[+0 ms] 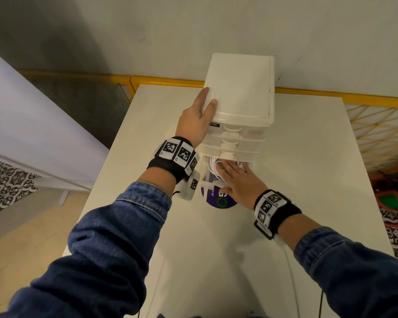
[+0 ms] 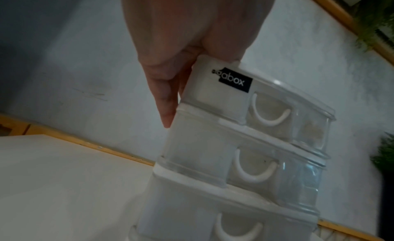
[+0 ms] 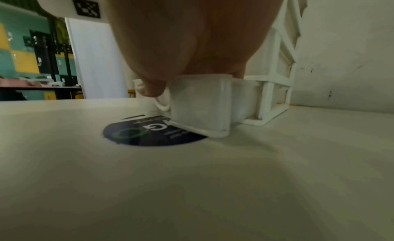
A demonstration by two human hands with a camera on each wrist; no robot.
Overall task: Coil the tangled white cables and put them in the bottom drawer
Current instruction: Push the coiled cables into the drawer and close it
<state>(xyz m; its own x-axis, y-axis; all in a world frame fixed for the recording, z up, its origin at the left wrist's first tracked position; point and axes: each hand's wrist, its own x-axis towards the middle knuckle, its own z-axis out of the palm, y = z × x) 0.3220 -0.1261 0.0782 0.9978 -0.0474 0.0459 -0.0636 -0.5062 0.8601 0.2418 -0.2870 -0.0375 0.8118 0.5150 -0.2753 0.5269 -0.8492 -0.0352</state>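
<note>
Cables in bottom drawer, drawer still open

Near: right hand (image 1: 239,180) lies flat, fingers straight, pressing the coiled cables (image 1: 213,166) down inside the pulled-out drawer (image 3: 200,106), which overhangs the purple sticker (image 1: 218,199) on the desk (image 1: 308,180). Far: left hand (image 1: 197,118) grasps the drawer unit (image 1: 239,88) at its top left edge. Likely best: tuck every loop below the rim, withdraw, then push straight while bracing.

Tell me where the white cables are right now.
In the head view, the white cables lie coiled inside the open bottom drawer, under the right hand.
</note>
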